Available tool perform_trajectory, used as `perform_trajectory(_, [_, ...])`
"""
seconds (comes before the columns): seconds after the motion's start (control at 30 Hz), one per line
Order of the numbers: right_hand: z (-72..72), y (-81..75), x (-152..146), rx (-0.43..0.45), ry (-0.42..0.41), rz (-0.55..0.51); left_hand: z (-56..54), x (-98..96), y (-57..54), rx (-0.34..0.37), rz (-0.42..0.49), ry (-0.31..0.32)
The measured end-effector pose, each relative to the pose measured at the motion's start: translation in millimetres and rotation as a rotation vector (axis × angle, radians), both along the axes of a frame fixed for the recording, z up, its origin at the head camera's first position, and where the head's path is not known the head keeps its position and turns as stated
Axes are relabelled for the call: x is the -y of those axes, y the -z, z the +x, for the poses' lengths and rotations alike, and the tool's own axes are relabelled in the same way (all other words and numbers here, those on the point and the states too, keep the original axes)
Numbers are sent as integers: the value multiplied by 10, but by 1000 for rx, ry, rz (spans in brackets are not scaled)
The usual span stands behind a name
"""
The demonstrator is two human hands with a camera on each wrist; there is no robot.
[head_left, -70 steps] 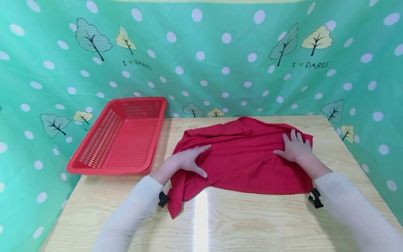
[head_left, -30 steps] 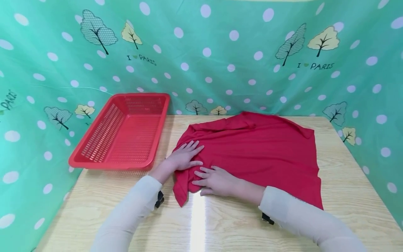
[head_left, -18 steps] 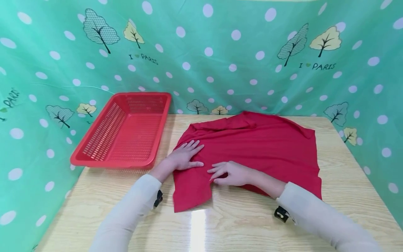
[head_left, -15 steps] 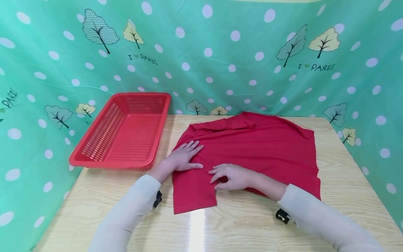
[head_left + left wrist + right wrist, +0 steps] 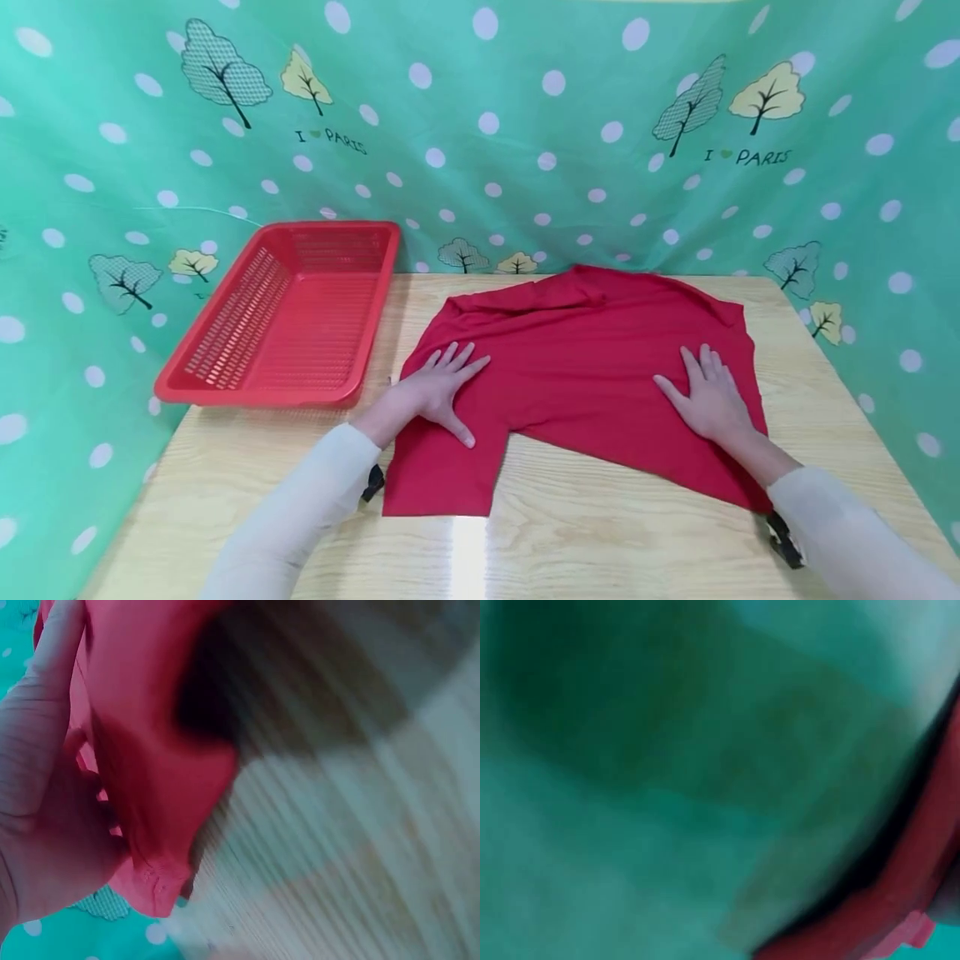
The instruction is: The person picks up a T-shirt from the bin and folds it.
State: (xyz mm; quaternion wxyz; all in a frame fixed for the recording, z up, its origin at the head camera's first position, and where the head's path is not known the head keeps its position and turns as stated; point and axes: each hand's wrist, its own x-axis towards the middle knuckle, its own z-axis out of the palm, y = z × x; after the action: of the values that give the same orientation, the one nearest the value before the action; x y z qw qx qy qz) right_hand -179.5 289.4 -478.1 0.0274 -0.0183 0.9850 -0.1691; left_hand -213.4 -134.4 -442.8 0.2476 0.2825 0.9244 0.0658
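A red shirt point(image 5: 577, 367) lies spread on the wooden table, one short sleeve point(image 5: 442, 483) laid out flat toward the near edge. Its far edge is bunched in folds. My left hand point(image 5: 435, 392) rests on the shirt's left part above that sleeve, fingers spread. In the left wrist view the hand point(image 5: 45, 780) lies along the red cloth point(image 5: 150, 735). Over on the shirt's right part, my right hand point(image 5: 712, 400) rests with straight, spread fingers. The right wrist view is blurred and shows mostly a strip of the red cloth point(image 5: 885, 900).
A red plastic basket point(image 5: 315, 333) with slotted sides stands at the left on the table point(image 5: 600, 542). Behind and beside the table hangs a green dotted curtain point(image 5: 517, 83) with printed trees. A bright light reflection shows on the near tabletop.
My right hand drew out the crumpled left sleeve so it lies flat, then moved across to the shirt's right part and spread its fingers. My left hand stayed on the left part.
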Motion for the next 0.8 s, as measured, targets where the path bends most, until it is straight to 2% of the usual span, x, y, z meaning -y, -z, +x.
perform_trajectory(0.07, [-50,38,-165,15,-23,3,35,-13,-25,13,-30,0])
perform_trajectory(0.13, [-101,12,-232,28,-51,18,86,-49,-63,20,-59,6])
perform_trajectory(0.2, [-150,-38,-254,52,-72,36,126,-76,-116,22,-51,-3])
perform_trajectory(0.27, [-179,-101,-231,72,-76,57,133,-104,-189,-10,-11,-27])
perform_trajectory(0.33, [-210,-156,-176,66,-66,75,89,-139,-260,-80,64,-54])
perform_trajectory(0.4, [-249,-200,-85,43,-52,84,0,-189,-307,-162,138,-68])
perform_trajectory(0.43, [-274,-215,-30,26,-48,83,-53,-217,-318,-198,162,-64])
perform_trajectory(0.5, [-338,-220,93,4,-49,72,-164,-257,-292,-228,185,-51])
perform_trajectory(0.57, [-402,-203,215,6,-60,57,-258,-268,-228,-187,171,-60])
perform_trajectory(0.67, [-464,-131,323,64,-73,60,-333,-218,-107,-67,130,-138])
perform_trajectory(0.73, [-458,-86,337,104,-70,70,-330,-171,-49,-3,105,-199])
perform_trajectory(0.8, [-429,-49,320,133,-69,85,-284,-137,-29,27,86,-248])
